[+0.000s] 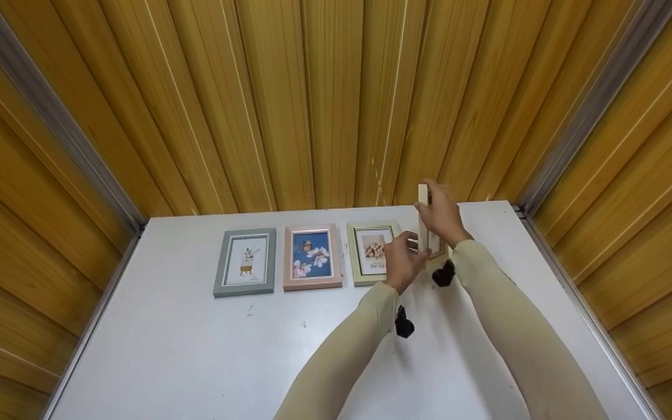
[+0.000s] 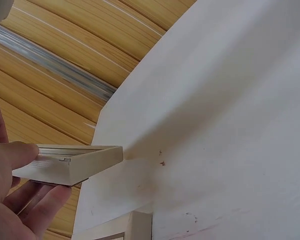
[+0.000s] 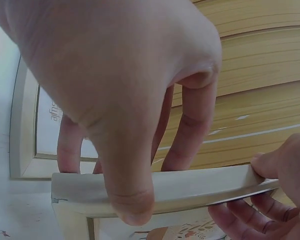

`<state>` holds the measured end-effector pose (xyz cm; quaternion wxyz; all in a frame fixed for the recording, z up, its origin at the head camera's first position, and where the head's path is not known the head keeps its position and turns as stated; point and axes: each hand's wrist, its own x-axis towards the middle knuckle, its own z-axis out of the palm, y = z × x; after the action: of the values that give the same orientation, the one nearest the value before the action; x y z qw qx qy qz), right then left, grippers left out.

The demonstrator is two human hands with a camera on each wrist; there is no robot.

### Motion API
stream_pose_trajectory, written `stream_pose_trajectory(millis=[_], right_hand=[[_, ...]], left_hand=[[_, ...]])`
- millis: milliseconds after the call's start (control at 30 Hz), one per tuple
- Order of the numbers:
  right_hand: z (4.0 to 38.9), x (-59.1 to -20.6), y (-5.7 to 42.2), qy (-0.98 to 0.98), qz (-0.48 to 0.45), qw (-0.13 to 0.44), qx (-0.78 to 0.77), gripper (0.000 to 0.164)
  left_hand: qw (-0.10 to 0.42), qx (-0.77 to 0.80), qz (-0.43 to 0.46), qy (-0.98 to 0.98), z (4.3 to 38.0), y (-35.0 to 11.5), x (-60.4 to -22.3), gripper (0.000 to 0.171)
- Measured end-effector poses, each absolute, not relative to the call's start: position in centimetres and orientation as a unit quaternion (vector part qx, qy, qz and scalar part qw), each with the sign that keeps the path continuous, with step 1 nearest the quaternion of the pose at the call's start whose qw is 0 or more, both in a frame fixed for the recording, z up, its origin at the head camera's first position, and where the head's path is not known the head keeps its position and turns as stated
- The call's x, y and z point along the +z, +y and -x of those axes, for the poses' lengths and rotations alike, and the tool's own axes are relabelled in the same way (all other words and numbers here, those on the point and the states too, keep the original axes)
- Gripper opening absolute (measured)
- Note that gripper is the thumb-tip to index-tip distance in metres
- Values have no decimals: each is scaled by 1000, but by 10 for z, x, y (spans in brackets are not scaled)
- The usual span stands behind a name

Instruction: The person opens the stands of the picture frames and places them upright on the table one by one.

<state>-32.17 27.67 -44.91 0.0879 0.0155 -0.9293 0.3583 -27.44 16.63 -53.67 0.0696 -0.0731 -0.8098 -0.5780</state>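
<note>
right hand [image 3: 125, 90] and left hand [image 1: 402, 262], each with the cream frame [image 3: 200, 185] snug between thumb and curled fingers

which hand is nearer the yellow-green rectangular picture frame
Left hand, seen overlapping the yellow-green rectangular picture frame at its right edge; the right hand is higher, farther right.

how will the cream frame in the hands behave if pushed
The cream frame will probably stay stiff: its border looks solid and square-cornered. Stood on edge, it could tip easily, since it looks thin.
</note>
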Motion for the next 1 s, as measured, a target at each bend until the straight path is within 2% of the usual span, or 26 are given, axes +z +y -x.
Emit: stream_pose_trajectory(millis=[333,667,1000], right_hand=[[320,-441,289,-918,-64,115,374,52],[316,-435,309,-903,-78,98,411,52],[312,-435,318,-899,-65,69,427,51]], left_hand=[[43,-615,104,-780,271,167,-526,24],[28,-649,143,-747,268,169,-528,34],[28,-644,151,-750,268,172,-532,36]])
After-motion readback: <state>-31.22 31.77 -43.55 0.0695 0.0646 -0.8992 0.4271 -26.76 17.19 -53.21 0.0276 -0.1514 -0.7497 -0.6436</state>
